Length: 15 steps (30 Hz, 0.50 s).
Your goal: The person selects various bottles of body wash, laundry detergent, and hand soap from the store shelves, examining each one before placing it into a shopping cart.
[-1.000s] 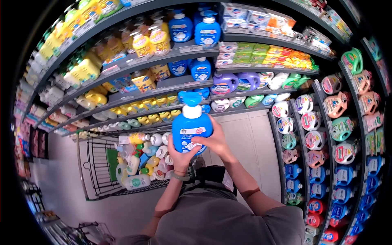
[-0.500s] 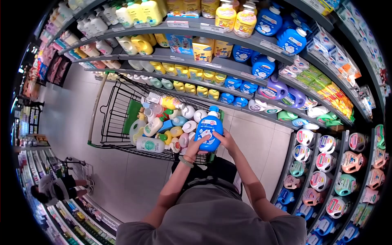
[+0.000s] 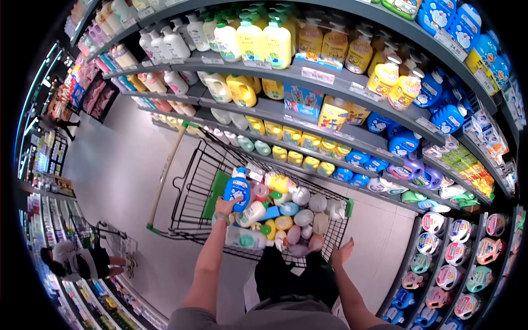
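Observation:
My left hand (image 3: 224, 206) grips a blue pump bottle (image 3: 237, 187) upright at its lower part, over the left side of the load in the shopping cart (image 3: 190, 190). Beneath and beside it lie many bottles, among them a white bottle with a green label (image 3: 246, 238) and a yellow-and-pink pack (image 3: 280, 182). My right hand (image 3: 342, 251) holds nothing; its fingers are stretched out beside the cart's near right corner.
Shelves of pump bottles (image 3: 276, 44) and detergent jugs curve along the far side. More jugs (image 3: 432, 221) fill the rack at the right. A person (image 3: 77, 261) stands by another cart (image 3: 118, 240) at the lower left. Pale floor tiles (image 3: 124, 159) surround my cart.
The blue bottle, earlier held in both hands at the cart's right end, is now over its left part in my left hand alone. My right hand has let go and moved right; the view has shifted.

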Motion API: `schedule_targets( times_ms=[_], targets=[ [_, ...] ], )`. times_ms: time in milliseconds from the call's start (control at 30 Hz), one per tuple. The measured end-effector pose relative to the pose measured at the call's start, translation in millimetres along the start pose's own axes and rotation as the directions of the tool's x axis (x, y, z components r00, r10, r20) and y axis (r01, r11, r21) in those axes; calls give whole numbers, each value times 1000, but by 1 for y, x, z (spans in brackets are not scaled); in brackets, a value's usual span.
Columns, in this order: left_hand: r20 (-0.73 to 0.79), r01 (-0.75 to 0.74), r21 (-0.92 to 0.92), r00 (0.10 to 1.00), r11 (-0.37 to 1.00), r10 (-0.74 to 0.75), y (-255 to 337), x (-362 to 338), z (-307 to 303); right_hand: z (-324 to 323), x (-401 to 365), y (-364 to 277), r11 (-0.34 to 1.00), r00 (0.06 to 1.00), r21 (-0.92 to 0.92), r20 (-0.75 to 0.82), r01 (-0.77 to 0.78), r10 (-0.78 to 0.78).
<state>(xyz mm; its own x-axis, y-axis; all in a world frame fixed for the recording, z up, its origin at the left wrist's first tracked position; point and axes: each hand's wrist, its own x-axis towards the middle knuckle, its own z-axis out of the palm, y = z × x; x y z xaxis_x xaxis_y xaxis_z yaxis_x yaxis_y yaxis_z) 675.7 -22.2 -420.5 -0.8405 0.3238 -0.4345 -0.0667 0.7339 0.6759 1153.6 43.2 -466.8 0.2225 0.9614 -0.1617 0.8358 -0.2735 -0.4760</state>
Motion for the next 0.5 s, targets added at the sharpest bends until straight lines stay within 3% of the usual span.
schedule_targets(
  times_ms=[33,67,100,133,167,200,267,300,367,433,500],
  targets=[
    [-7,-18,-17,1000,1000,18,-19,38,6,21,-1,23,991,995,86,9,-101,100],
    [-10,-36,-32,999,999,36,-30,64,5,19,-3,23,937,925,43,182,-346,334],
    [4,-59,-29,998,998,59,-30,78,0,71,3,91,913,920,237,297,-331,256],
    [113,7,-167,993,986,12,-29,89,0,74,0,88,807,897,421,336,-414,285],
    [233,94,-291,972,952,-25,-30,100,4,72,0,83,897,925,286,276,-338,260],
    [258,89,-288,966,953,-12,-31,109,10,67,-1,82,956,947,129,223,-263,231],
    [79,233,-208,972,950,-221,-37,125,16,58,-5,75,941,940,185,246,-284,235],
    [99,228,-193,972,954,-212,-40,131,19,53,-5,73,929,934,240,288,-284,211],
    [-176,135,342,981,930,-77,-47,132,25,55,-13,78,946,937,187,282,-263,204],
    [-165,-66,492,972,868,167,-42,110,18,61,-12,89,981,954,87,264,-172,144],
    [-70,-163,613,963,773,259,-48,86,12,39,-24,70,989,967,36,217,-144,133]
  ],
)
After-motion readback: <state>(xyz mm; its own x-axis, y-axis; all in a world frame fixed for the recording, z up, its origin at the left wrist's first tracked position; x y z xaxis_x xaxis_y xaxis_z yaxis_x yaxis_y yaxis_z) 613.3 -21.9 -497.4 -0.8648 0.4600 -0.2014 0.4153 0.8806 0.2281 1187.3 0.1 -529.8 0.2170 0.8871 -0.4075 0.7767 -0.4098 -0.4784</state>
